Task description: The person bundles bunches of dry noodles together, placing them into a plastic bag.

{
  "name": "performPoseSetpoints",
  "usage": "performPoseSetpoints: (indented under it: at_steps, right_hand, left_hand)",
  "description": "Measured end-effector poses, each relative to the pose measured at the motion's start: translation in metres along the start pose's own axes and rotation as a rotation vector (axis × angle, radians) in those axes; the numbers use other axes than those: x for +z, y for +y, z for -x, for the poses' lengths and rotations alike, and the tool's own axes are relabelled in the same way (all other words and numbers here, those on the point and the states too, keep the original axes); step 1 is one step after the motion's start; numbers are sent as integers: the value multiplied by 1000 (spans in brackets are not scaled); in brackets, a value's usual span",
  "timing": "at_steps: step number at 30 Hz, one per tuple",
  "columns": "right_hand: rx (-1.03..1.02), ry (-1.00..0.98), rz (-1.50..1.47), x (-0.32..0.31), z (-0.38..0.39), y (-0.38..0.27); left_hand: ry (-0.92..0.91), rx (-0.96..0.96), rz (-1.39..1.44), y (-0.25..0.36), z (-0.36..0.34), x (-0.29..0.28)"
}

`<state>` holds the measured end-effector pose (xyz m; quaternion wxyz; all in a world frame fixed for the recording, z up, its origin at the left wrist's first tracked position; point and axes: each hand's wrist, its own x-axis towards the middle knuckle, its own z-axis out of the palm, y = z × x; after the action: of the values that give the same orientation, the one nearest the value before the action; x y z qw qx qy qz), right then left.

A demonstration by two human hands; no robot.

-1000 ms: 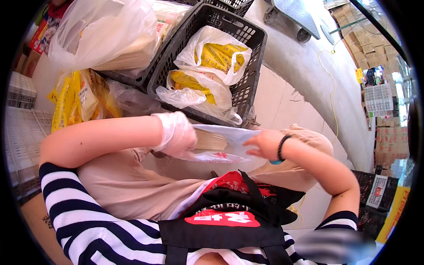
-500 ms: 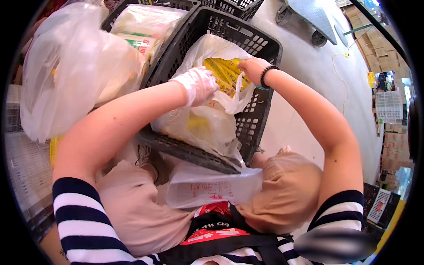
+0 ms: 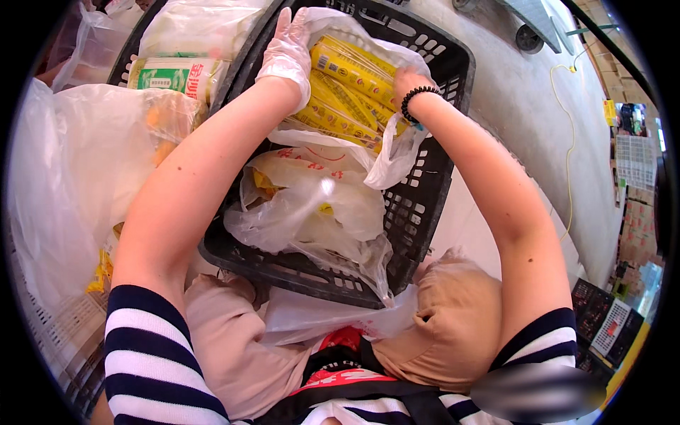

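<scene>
A white plastic bag (image 3: 386, 164) lies opened in the far part of a black crate (image 3: 322, 285), with several long yellow packets (image 3: 354, 78) side by side in it. My left hand (image 3: 285, 60), in a thin whitish glove, lies along the bag's left side, its fingers stretched out and pointing away from me. At the bag's right side is my bare right hand (image 3: 409, 83), a black coiled band on its wrist. Its fingers touch the right ends of the packets; their tips are partly hidden. Nearer to me in the crate sits a second, crumpled translucent bag (image 3: 312, 202) with something yellow inside.
Left of the crate stands another dark crate holding plastic-wrapped packages (image 3: 159, 78). A large translucent bag (image 3: 64, 163) bulges at far left. A wheeled cart (image 3: 528, 25) stands beyond at right, with a yellow cord (image 3: 567, 134) on the floor. My knees flank the crate's near end.
The bag's mouth is spread wider, showing more yellow packets. My left hand has moved away from me and its fingers have straightened. The view has shifted, so the crate appears nearer.
</scene>
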<state>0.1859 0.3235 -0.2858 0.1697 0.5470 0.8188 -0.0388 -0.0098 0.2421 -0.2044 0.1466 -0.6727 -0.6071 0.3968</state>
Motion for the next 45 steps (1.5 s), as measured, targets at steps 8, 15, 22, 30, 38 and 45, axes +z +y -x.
performPoseSetpoints:
  at_steps: [8,15,22,30,38,45]
  right_hand:
    - [-176,127,-102,20,-21,-1]
    - [-189,-38,-209,25,-33,19]
    - [-269,-19,-285,10,-16,24]
    - [-205,126,-419,-3,-9,33]
    - [-502,48,-239,2,29,12]
    - [-382,-416,118,46,5,-31]
  left_hand:
    - [175,-146,173,-22,24,-12]
    - [160,-83,143,-16,26,-10]
    - [271,-38,125,-16,25,0]
    - [278,-76,148,-19,35,-15]
    - [170,-46,125,-27,31,-17]
    - [278,-71,47,-18,45,-16]
